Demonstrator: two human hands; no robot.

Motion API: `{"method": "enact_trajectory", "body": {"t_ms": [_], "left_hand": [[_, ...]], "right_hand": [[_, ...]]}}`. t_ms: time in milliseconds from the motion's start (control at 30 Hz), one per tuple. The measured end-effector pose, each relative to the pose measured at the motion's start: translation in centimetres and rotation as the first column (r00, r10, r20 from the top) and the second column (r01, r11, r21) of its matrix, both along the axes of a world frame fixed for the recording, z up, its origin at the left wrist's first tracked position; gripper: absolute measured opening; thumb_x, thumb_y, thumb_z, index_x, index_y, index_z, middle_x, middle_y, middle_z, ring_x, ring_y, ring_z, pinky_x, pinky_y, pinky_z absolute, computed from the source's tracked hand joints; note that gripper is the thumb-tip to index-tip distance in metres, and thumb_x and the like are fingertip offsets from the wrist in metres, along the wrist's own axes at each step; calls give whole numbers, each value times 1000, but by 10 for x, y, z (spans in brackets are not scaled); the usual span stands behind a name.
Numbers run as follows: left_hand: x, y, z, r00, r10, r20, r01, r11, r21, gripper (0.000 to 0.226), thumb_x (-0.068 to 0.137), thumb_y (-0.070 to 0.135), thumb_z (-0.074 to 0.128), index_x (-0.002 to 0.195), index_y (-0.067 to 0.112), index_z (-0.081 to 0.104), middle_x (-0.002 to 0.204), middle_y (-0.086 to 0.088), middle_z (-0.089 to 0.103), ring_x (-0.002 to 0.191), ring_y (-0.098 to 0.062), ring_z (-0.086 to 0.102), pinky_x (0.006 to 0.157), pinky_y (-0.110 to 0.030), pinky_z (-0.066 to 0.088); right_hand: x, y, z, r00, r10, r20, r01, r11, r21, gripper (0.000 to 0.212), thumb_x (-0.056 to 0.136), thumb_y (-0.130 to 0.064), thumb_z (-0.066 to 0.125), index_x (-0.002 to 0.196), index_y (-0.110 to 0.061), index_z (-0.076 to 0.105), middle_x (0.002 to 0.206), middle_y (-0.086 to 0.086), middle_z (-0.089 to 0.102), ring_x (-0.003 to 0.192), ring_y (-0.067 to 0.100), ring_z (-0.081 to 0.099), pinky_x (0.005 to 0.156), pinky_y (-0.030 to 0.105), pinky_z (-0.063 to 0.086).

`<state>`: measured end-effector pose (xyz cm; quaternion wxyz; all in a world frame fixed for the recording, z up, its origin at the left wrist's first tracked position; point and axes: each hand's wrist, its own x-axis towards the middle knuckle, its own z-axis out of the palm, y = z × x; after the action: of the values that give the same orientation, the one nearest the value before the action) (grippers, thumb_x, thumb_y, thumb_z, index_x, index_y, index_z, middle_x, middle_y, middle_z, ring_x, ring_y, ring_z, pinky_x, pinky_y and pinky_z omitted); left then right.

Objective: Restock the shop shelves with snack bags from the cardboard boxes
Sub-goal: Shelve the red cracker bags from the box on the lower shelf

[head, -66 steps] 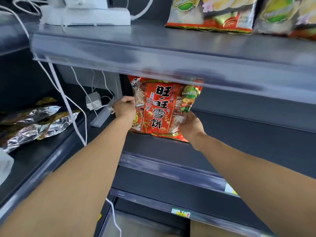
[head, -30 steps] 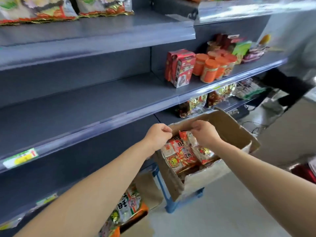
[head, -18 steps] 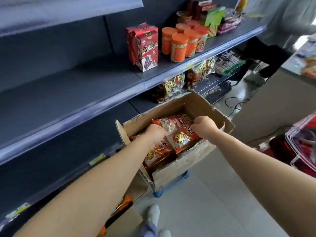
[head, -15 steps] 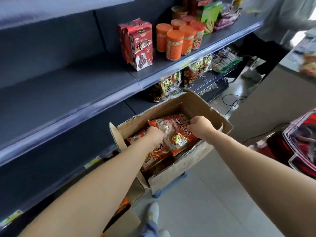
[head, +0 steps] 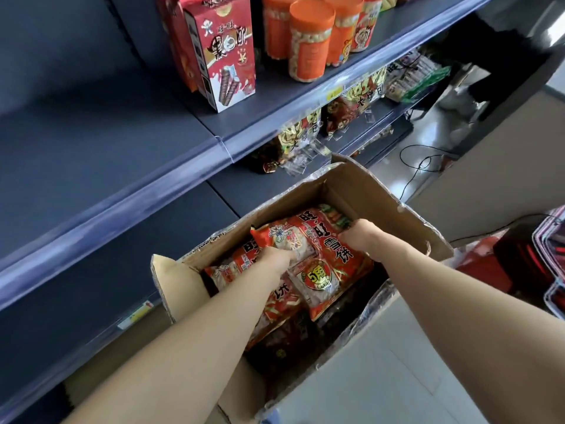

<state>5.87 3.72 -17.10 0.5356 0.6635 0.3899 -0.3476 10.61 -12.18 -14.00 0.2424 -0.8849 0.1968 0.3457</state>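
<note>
Two hands reach down into the cardboard box (head: 370, 186). The left hand (head: 275, 261) has its fingers (head: 292, 255) curled tight on the left side of the top red snack bag (head: 324, 258). The right hand (head: 359, 235) has its fingers (head: 347, 231) curled on the bag's right edge, near the far corner. Both hands grip the same bag, one on each side, so the bag lies between them. The fingertips bend down out of sight, so I cannot tell how far under the bag they go.

The red snack bag lies flat on top of the pile inside the box. It touches the other bags (head: 275, 304) under it. It is shiny, crinkly plastic with big dark letters, a round gold badge and a see-through part that shows pale snacks.

The box is brown, rough card. Its flaps stand open and shiny tape runs along its edges. It sits just beside the shelves (head: 107, 194), which are smooth, dark grey-blue metal with a clear plastic strip along the front. On the shelf above stand a tall red carton (head: 227, 53) and round orange tubs (head: 308, 44), close together. More shiny packets (head: 298, 133) sit on the lower shelf behind the box. A thin black cable (head: 419, 166) curls on the pale, smooth floor (head: 382, 377).
</note>
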Motion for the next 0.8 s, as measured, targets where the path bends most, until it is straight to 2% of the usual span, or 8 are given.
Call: {"method": "enact_trajectory", "body": {"t_ms": [100,200,300,467,567,667,733,800], "left_hand": [[10,-3,-8,998,46,-45,-48,998,-35,51,87,18,66,133,11,47,131,-13,54,119,-31,53,102,-47,44],[17,-4,-21,994,62,-85,-65,998,-24,62,87,16,66,141,9,37,142,-15,43,130,-36,42,108,-53,36],[18,-6,-26,985,68,-157,-70,997,-11,89,80,27,74,149,10,21,149,-18,34,133,-41,37,105,-61,36],[18,-3,-56,979,154,-136,-156,988,-5,96,58,30,85,139,13,36,130,-16,53,115,-39,54,95,-57,46],[15,1,-52,985,159,-66,-156,986,50,82,66,24,82,135,9,41,121,-15,59,108,-35,60,92,-49,51],[9,4,-28,994,111,-11,-108,983,149,72,82,16,73,142,3,34,134,-15,52,120,-32,54,100,-37,45],[6,6,-18,998,66,15,-68,974,214,68,87,11,67,144,2,32,139,-14,48,123,-29,51,95,-31,42],[1,10,-6,998,30,49,-42,966,254,67,88,8,65,145,2,30,139,-14,48,123,-28,51,93,-30,43]], "right_hand": [[9,0,-16,995,43,-94,-46,998,-32,42,98,-24,48,132,0,50,136,16,53,125,29,51,104,33,41],[16,-1,-31,983,53,-176,-54,999,2,53,99,-35,44,140,-2,43,144,13,45,132,28,45,111,37,35],[21,-4,-45,979,9,-201,-1,999,40,63,98,-44,42,146,-4,34,149,12,40,135,29,42,113,40,34],[18,-6,-50,961,-147,-233,173,980,96,83,90,-55,52,150,-6,22,154,10,31,139,28,36,114,37,31],[12,-1,-33,922,-216,-321,267,956,123,69,91,-49,55,144,-10,34,143,10,47,122,28,52,94,34,42],[0,4,-14,929,-172,-328,236,958,163,59,92,-41,58,139,-10,42,127,9,60,70,20,53,57,24,35],[-6,9,-6,925,-166,-342,239,954,183,51,94,-35,56,136,-8,45,102,9,64,60,17,48,50,23,30],[-12,12,0,924,-156,-350,237,950,203,46,96,-32,54,133,-6,48,100,10,64,64,19,53,54,25,39]]}}
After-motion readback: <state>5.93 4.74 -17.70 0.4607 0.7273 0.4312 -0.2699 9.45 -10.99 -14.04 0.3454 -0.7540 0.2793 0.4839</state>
